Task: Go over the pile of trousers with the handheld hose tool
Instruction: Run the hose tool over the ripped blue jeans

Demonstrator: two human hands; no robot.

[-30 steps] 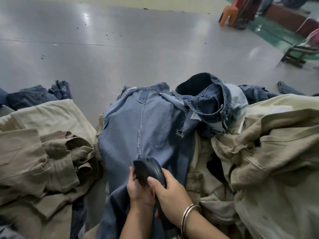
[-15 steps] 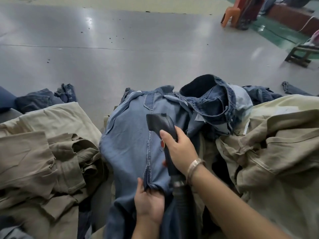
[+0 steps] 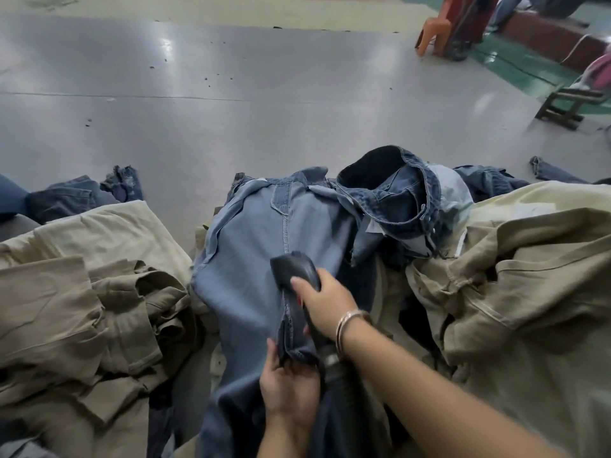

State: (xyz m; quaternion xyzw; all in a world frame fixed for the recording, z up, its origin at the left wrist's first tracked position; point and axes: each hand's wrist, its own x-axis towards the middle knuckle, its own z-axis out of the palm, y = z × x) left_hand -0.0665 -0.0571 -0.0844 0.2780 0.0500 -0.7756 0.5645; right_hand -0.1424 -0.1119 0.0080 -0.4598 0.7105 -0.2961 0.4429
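1. Centrally, a pair of light blue jeans (image 3: 264,259) lies spread on top of the pile, with the waistband at the far end and the legs running toward the near edge.
2. The right hand (image 3: 325,302) is wrapped round the handle of the black hose tool (image 3: 296,267); the tool's head rests on the light blue jeans near the middle seam.
3. The black hose (image 3: 344,385) runs from the handle toward the near edge, under the right forearm.
4. A metal bangle (image 3: 347,322) sits on the right wrist.
5. The left hand (image 3: 289,388) pinches a fold of the jeans at the seam, just near of the right hand; the two hands are close together.
6. Dark blue jeans (image 3: 393,193) lie bunched at the far right of the light pair, waist opening upward.
7. Khaki trousers (image 3: 82,292) are heaped on the left, and more khaki trousers (image 3: 529,276) on the right.
8. Beyond the pile lies a grey floor (image 3: 264,94); an orange chair (image 3: 433,31) stands at the far right.
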